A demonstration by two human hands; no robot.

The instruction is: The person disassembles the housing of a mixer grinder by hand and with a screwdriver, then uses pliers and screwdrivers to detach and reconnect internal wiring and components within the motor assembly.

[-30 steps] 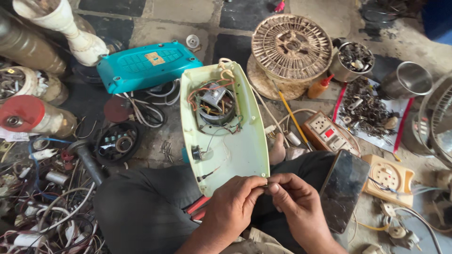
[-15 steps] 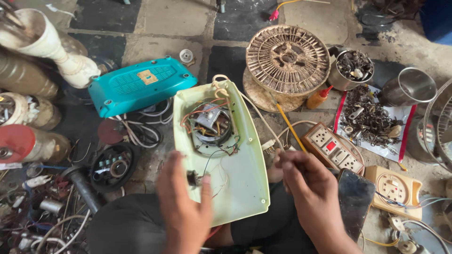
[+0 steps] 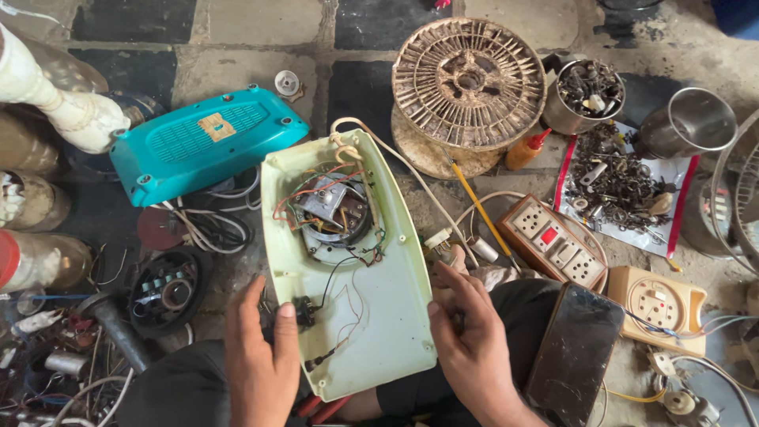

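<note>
A pale green appliance base (image 3: 379, 316) lies open on my lap, its round motor part and coloured wires (image 3: 332, 209) facing up. My left hand (image 3: 261, 360) rests on its lower left edge, thumb beside a small black switch (image 3: 304, 308). My right hand (image 3: 474, 348) touches the right edge, fingers loosely curled with nothing seen in them. A white cord (image 3: 419, 178) leaves the top of the base. A red-handled tool (image 3: 320, 411) peeks out under the base.
A teal cover (image 3: 198, 142) lies at upper left. A round fan grille (image 3: 469, 83), a can of screws (image 3: 589, 95), loose hardware on a sheet (image 3: 617, 186), socket boards (image 3: 557, 245), a dark phone (image 3: 577, 356) and a yellow pencil (image 3: 478, 209) crowd the right. Motor parts and wires (image 3: 166, 289) fill the left.
My hands were pinched together below the base a second ago. They have parted and now sit on its left and right edges. The view has moved closer to the base.
</note>
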